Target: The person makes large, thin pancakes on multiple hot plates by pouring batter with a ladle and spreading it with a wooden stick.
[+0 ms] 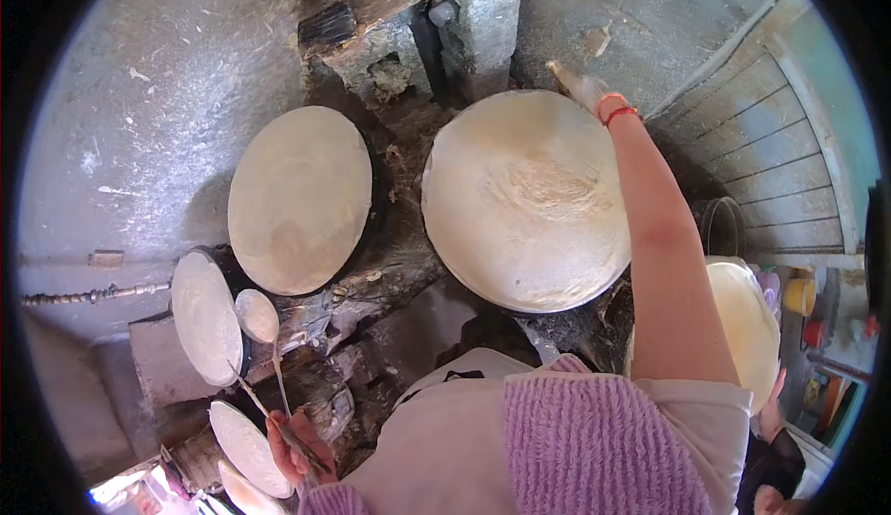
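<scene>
My left hand (301, 445) is at the lower left, closed around the handle of a ladle and a thin stick (250, 393). The ladle's round bowl (257, 316) is coated pale and hangs beside a small round griddle (206, 317). My right arm reaches forward over the right edge of a big round griddle (480, 250) covered with a pale batter layer, rippled near its centre. At that griddle's far right rim is my right hand (586, 89), blurred; whether it grips something is unclear. To the left, a second large griddle (299, 198) carries a smooth pale layer.
Sooty masonry (390, 306) surrounds the griddles. Two more pale rounds, one of them clear as a disc (250, 449), lie at the lower left. At right, another person's hand (771, 407) supports a pale round sheet (745, 327). A metal bucket (724, 226) stands behind my arm.
</scene>
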Tool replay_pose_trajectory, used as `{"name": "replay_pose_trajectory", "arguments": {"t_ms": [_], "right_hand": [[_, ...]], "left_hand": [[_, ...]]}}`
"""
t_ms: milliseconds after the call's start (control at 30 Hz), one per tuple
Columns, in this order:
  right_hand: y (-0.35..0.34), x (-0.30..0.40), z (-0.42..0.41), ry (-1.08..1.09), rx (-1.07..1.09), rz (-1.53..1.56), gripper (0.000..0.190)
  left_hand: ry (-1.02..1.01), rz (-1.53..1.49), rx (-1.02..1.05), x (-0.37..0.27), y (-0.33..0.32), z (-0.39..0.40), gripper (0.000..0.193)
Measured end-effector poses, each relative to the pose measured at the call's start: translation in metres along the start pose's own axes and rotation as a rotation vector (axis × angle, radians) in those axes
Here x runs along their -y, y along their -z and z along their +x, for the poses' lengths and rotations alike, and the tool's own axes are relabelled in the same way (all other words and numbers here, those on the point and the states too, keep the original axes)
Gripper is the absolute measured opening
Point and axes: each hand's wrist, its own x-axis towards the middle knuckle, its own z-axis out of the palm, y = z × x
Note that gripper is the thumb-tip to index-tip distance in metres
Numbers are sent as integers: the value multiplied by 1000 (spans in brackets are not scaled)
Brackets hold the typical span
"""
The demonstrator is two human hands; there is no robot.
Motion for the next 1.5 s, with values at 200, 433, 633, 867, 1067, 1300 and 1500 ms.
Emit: {"name": "replay_pose_trajectory", "arguments": {"t_ms": [200,433,633,867,1067,1300,1500], "right_hand": [[49,-9,14,-47,668,572,102],[20,22,-3,131,83,-107,95],[31,23,-34,290,627,1224,69],[62,60,-151,426,-146,1235,38],[-43,42,-330,446,356,597,40],[-168,-151,-550,-102,292,679,48],[-196,-340,-686,-886,-790,1395,26]], "left_hand": [[-183,184,-170,-2,-8,-3,32],[-533,535,-401,18,-29,17,47],[-471,272,-414,27,-43,16,32],[67,100,7,-22,-19,28,31],[357,311,123,-36,-14,56,31],[670,437,302,-2,-19,79,30],[737,618,349,35,-17,61,26]]}}
